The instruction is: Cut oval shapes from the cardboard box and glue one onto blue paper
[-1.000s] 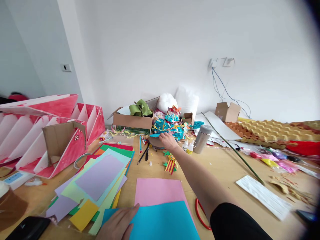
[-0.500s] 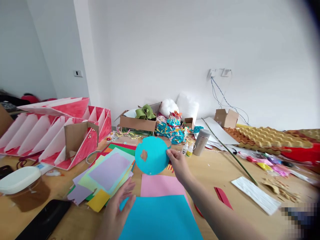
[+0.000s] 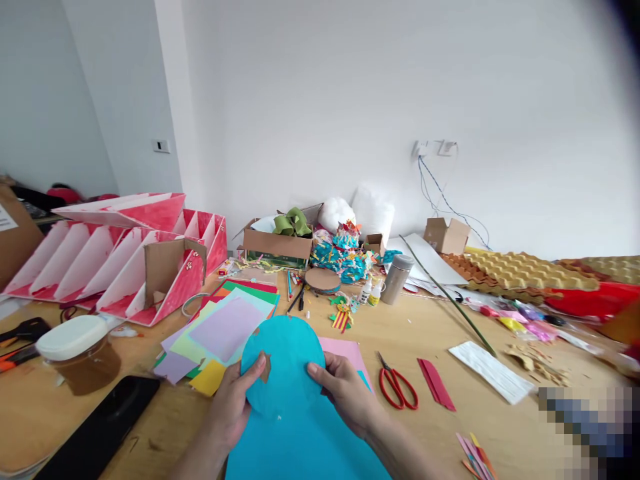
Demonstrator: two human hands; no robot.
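Note:
A blue paper-covered disc (image 3: 293, 373) is held up between my two hands, with a bare brown patch on its left side and small gaps along the rim. My left hand (image 3: 234, 400) grips its left edge, thumb on the front. On the right edge my right hand (image 3: 347, 393) pinches it the same way, fingers behind. Beneath the disc lies a large blue paper sheet (image 3: 305, 450), partly covering a pink sheet (image 3: 345, 350). To the right of my right hand rest red-handled scissors (image 3: 397, 383).
Left are a stack of coloured paper (image 3: 225, 327), a lidded jar (image 3: 83, 357) and a black phone (image 3: 100, 427). Farther back stand cardboard discs (image 3: 323, 280), glue bottles (image 3: 370, 293) and a grey flask (image 3: 399, 280). Folded white tissue (image 3: 490, 370) and red strips (image 3: 436, 385) lie right.
The disc has come down and closer, over the blue sheet. My left hand, open and apart before, now holds its left edge; the right hand still grips the right edge.

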